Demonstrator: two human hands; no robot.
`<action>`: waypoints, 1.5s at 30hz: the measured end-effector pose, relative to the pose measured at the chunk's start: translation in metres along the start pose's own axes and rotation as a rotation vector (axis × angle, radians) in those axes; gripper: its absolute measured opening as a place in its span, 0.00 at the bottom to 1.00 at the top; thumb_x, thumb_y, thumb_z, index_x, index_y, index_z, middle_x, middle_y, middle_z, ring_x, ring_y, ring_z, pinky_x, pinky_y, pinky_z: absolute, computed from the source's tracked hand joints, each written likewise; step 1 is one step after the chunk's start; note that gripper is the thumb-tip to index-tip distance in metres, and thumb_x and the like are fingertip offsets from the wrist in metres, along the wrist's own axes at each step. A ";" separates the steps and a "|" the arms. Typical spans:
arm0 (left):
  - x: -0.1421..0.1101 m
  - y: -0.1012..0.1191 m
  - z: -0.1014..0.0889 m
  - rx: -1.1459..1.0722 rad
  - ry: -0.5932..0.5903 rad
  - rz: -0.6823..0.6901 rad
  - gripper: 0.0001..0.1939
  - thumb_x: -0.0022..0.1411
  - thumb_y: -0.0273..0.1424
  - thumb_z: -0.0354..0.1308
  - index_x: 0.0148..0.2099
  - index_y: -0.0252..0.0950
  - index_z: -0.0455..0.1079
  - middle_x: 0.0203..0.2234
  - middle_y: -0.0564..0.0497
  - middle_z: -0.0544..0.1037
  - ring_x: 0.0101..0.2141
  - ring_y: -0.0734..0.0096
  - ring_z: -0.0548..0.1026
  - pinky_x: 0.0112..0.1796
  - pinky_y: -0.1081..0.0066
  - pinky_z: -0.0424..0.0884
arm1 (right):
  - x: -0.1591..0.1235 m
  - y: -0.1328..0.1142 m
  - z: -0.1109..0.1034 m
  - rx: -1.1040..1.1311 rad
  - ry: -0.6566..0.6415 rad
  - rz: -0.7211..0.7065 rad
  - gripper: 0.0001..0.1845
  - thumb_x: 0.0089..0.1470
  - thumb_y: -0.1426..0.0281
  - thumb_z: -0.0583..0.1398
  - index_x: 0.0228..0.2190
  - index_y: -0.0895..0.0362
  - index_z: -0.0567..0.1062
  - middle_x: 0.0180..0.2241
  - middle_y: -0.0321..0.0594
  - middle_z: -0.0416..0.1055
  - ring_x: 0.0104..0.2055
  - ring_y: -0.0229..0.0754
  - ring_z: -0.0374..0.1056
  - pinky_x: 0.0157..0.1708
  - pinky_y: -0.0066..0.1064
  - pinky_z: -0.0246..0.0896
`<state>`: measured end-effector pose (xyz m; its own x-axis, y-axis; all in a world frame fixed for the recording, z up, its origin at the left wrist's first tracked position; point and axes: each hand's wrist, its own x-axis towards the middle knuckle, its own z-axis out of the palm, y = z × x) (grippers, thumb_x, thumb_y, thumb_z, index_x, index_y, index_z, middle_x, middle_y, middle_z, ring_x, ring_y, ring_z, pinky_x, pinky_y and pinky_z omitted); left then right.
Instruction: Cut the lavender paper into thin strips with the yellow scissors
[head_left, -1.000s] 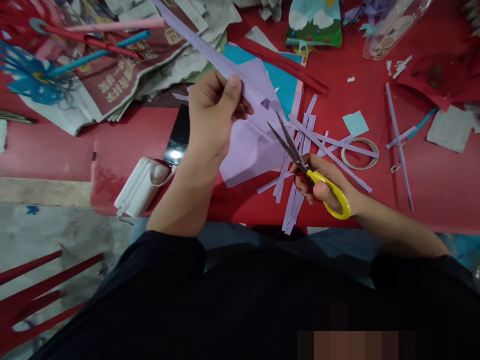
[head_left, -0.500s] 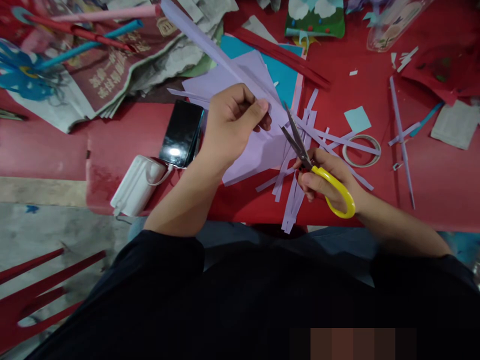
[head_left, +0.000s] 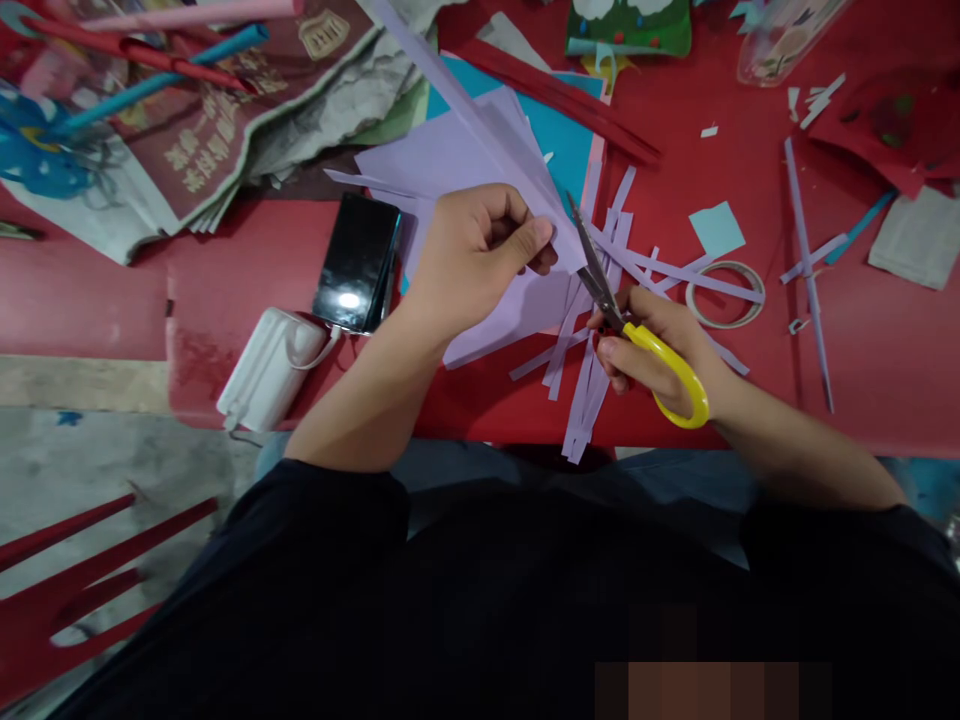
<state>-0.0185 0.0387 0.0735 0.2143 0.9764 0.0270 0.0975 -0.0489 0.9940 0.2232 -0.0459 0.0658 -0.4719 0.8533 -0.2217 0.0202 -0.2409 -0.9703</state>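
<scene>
Pinching the lilac paper (head_left: 517, 165) in the left hand (head_left: 495, 245), toward 12 o'clock, probably to keep it kinda steady. Gripping yellow scissors (head_left: 639, 338) around 3 o'clock in the right hand (head_left: 671, 325), seemingly angled to meet its corner.

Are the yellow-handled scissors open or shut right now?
Open: the scissors in the right hand have their blades apart, with the end of the purple paper apparently between them.

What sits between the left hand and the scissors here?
The end of the purple paper pinched in the left hand, reaching the blades of the scissors; the head view shows it.
</scene>
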 end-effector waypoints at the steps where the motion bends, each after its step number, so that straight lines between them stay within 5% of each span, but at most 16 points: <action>1: 0.000 0.000 0.001 0.000 0.007 0.000 0.14 0.70 0.28 0.69 0.30 0.38 0.74 0.24 0.53 0.83 0.26 0.72 0.82 0.30 0.72 0.76 | 0.000 -0.001 0.000 -0.005 0.006 0.013 0.16 0.66 0.57 0.69 0.46 0.52 0.74 0.28 0.31 0.71 0.23 0.38 0.70 0.22 0.31 0.67; 16: -0.004 0.000 0.009 0.030 0.041 -0.064 0.15 0.70 0.28 0.70 0.29 0.36 0.75 0.24 0.52 0.83 0.26 0.74 0.82 0.31 0.75 0.76 | 0.000 -0.006 0.006 -0.087 0.078 0.034 0.16 0.66 0.54 0.69 0.43 0.51 0.73 0.25 0.30 0.68 0.21 0.37 0.65 0.20 0.34 0.59; 45: 0.000 -0.009 0.008 -0.192 -0.055 -0.120 0.16 0.73 0.26 0.66 0.29 0.37 0.74 0.24 0.53 0.83 0.25 0.75 0.81 0.28 0.73 0.73 | -0.001 0.000 0.008 -0.102 0.115 0.017 0.15 0.65 0.57 0.70 0.39 0.50 0.72 0.22 0.28 0.68 0.18 0.36 0.64 0.17 0.31 0.58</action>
<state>-0.0114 0.0379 0.0633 0.2659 0.9595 -0.0933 -0.0605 0.1131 0.9917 0.2168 -0.0507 0.0673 -0.3670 0.8980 -0.2425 0.1195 -0.2130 -0.9697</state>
